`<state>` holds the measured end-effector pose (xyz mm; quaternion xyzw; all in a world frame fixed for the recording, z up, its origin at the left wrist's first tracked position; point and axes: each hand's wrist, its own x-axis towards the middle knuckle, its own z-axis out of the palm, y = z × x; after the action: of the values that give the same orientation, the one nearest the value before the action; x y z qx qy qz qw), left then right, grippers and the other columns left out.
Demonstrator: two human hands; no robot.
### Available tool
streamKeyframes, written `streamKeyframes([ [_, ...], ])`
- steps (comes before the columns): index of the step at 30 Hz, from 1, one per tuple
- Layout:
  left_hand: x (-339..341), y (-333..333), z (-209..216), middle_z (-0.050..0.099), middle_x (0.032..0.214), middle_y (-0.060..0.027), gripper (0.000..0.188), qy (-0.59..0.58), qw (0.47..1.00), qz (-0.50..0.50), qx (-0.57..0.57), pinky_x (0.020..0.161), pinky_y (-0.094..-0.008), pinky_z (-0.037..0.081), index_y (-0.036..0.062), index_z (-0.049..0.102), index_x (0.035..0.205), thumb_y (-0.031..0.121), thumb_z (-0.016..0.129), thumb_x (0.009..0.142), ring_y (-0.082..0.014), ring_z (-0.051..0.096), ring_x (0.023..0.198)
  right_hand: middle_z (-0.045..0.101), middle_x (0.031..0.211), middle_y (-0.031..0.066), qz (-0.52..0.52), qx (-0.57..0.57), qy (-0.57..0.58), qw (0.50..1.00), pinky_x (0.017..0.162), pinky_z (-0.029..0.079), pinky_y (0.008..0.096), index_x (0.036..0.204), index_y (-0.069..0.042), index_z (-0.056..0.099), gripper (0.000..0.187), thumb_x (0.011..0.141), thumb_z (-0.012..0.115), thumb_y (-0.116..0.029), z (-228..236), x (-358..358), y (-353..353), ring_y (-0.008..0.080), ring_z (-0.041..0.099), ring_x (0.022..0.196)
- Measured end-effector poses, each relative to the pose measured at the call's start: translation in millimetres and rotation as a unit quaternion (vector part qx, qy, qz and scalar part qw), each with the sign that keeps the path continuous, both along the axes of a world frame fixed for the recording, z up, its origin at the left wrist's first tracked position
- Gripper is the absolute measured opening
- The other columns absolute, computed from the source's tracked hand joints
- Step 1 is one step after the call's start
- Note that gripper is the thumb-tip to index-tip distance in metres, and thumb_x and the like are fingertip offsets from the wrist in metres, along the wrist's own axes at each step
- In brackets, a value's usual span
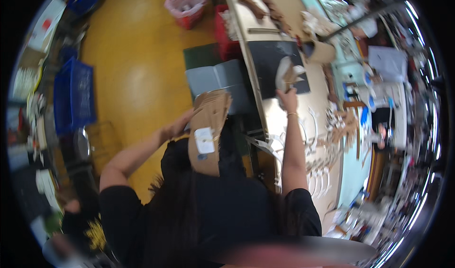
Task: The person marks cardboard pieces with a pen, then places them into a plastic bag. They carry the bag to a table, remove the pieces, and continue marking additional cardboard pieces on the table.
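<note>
My left hand point(182, 123) is closed on the edge of a stack of brown cardboard-like pieces point(212, 109), held upright against my front. A white label point(204, 141) is on the near face of the stack. Out to the right, my right hand point(287, 99) grips a small bundle of white and tan curved pieces point(286, 73) above the bench. Under that bundle lies a black mat point(270, 54). Motion blurs the bundle, so its exact kind cannot be made out. The fingertips of my left hand are partly hidden.
Along the right runs a long pale bench point(275, 118) with curved white strips point(316, 182) and brown pieces point(252, 6) on it. Beside it stand a red crate point(222, 36), a grey box point(220, 78) and a pink bin point(186, 7). A blue crate point(73, 95) stands left on the yellow floor.
</note>
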<state>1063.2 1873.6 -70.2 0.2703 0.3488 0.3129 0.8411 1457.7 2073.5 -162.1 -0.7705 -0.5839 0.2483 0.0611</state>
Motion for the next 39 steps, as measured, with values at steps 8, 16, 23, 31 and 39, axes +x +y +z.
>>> streamKeyframes([
  [8, 29.4, 81.3, 16.0, 0.051, 0.118, -0.0032, 0.054, 0.128, 0.989, -0.014, -0.076, 0.067, -0.0301, 0.045, 0.0130, 0.053, 0.127, 0.052, 0.050, 0.089, -0.0110, 0.043, 0.115, 0.062, 0.102, 0.0196, 0.130, 0.076, -0.179, 0.972, 0.071, 0.056, 0.0475, 0.119, -0.004, 0.038, 0.062, 0.078, 0.068, -0.041, -19.3, 9.3, 101.4, 0.0405, 0.067, 0.086],
  [16, 59.3, 130.5, 11.5, 0.038, 0.142, -0.0017, 0.062, 0.195, 0.970, 0.003, -0.144, 0.091, -0.0368, 0.045, 0.0171, 0.049, 0.135, 0.057, 0.052, 0.088, -0.0150, 0.030, 0.134, 0.058, 0.111, 0.0200, 0.173, 0.032, -0.160, 0.971, 0.072, 0.056, 0.0477, 0.125, -0.008, 0.041, 0.064, 0.083, 0.064, -0.050, -21.5, 4.7, 104.7, 0.0396, 0.067, 0.088],
  [23, 85.1, 159.4, 10.7, 0.050, 0.139, -0.0095, 0.060, -0.012, 0.999, 0.032, 0.009, 0.102, -0.0409, 0.047, 0.0110, 0.035, 0.145, 0.026, 0.060, 0.093, -0.0230, 0.056, 0.120, 0.060, 0.107, 0.0227, 0.199, -0.016, -0.129, 0.971, 0.073, 0.055, 0.0471, 0.124, -0.012, 0.046, 0.060, 0.087, 0.055, -0.058, -2.7, 4.8, 115.6, 0.0397, 0.066, 0.089],
  [31, 91.3, 164.9, 15.9, 0.055, 0.130, -0.0111, 0.055, -0.035, 0.995, 0.077, -0.057, 0.095, -0.0446, 0.052, 0.0085, 0.041, 0.140, 0.022, 0.063, 0.091, -0.0250, 0.060, 0.112, 0.064, 0.101, 0.0222, -0.022, 0.059, 0.001, 0.998, 0.078, 0.050, 0.0491, 0.115, -0.005, 0.049, 0.038, 0.095, 0.050, -0.037, -38.2, 76.9, 135.3, 0.0418, 0.063, 0.091],
  [39, 99.7, 159.6, 27.7, 0.055, 0.129, -0.0182, 0.056, 0.018, 0.992, 0.118, -0.043, 0.096, -0.0509, 0.050, 0.0062, 0.042, 0.139, 0.032, 0.060, 0.093, -0.0354, 0.058, 0.114, 0.065, 0.097, 0.0218, 0.023, 0.149, -0.029, 0.988, 0.078, 0.052, 0.0435, 0.104, -0.004, 0.063, 0.024, 0.091, 0.058, -0.024, -71.4, 98.5, 176.7, 0.0374, 0.065, 0.089],
])
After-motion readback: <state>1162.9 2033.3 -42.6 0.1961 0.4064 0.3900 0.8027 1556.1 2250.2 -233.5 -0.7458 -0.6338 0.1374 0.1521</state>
